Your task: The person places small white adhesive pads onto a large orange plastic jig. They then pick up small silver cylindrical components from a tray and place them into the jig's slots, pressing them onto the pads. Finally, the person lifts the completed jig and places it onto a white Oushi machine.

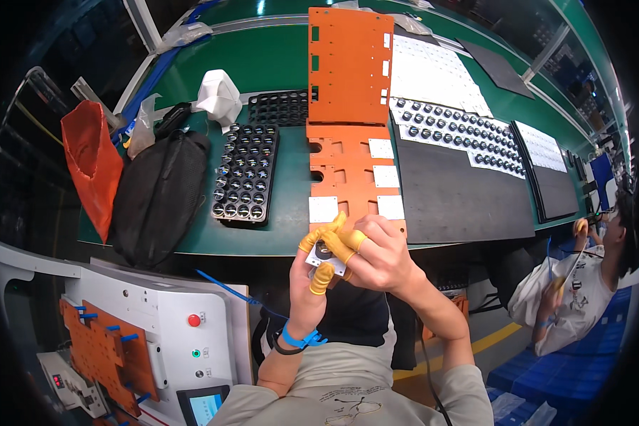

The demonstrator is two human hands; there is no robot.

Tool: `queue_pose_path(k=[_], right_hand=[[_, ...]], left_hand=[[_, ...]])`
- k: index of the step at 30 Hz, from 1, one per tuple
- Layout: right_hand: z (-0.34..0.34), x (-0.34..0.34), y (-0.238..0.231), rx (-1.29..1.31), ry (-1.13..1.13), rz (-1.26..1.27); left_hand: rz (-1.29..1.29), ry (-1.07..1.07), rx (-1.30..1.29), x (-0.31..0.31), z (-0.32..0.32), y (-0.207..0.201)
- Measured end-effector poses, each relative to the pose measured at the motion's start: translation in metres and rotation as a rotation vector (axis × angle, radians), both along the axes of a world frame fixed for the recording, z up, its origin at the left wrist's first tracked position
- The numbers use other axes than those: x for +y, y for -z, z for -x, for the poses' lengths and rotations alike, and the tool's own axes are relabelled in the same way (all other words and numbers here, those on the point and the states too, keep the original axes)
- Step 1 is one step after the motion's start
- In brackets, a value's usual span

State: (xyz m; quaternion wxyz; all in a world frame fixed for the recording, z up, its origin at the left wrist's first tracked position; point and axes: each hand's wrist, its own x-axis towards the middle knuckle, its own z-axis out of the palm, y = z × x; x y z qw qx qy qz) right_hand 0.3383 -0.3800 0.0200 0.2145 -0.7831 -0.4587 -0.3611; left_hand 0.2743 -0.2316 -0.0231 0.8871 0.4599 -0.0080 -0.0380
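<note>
Just off the bench's front edge, my left hand (pixel 309 287) grips a small white square plate (pixel 339 269) with a black round lens part (pixel 323 249) on its face. Yellow finger covers sit on several fingertips of both hands. My right hand (pixel 380 254) has its fingers closed against the top and right side of that plate, partly hiding the lens part. Right behind the hands lies an orange fixture (pixel 344 177) with its lid (pixel 349 67) opened back. White square plates (pixel 386 176) rest in some of its recesses.
A black tray of round lenses (pixel 246 174) stands left of the fixture, beside a black bag (pixel 165 192) and an orange pouch (pixel 92 167). On the right lie black mats (pixel 454 195) and white sheets bearing lens parts (pixel 461 131). A co-worker (pixel 571 298) sits at right; a white machine (pixel 170 319) is at lower left.
</note>
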Motion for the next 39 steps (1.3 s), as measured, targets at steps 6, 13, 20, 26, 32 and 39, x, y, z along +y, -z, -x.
queue_pose_path(k=[6, 13, 20, 26, 32, 39], right_hand=[[-0.003, -0.019, 0.001, 0.068, 0.03, -0.014], [0.004, -0.026, -0.001, 0.328, 0.022, 0.036], [0.009, -0.022, 0.005, 0.689, 0.197, -0.207], [0.014, -0.036, 0.021, 0.652, 0.242, -0.286], [0.019, -0.038, 0.014, 0.631, 0.209, -0.35], [0.021, -0.042, 0.02, 0.645, 0.16, -0.374]], left_hand=[[-0.238, -0.095, -0.184, 0.006, -0.015, 0.001], [-0.56, -0.093, -0.317, 0.029, -0.029, -0.002], [-0.953, -0.292, -0.234, 0.023, -0.05, -0.029], [-1.558, -0.438, -0.308, 0.028, -0.101, -0.046], [-1.773, -0.344, -0.324, 0.028, -0.139, -0.029], [-1.765, -0.179, -0.337, 0.026, -0.147, -0.017]])
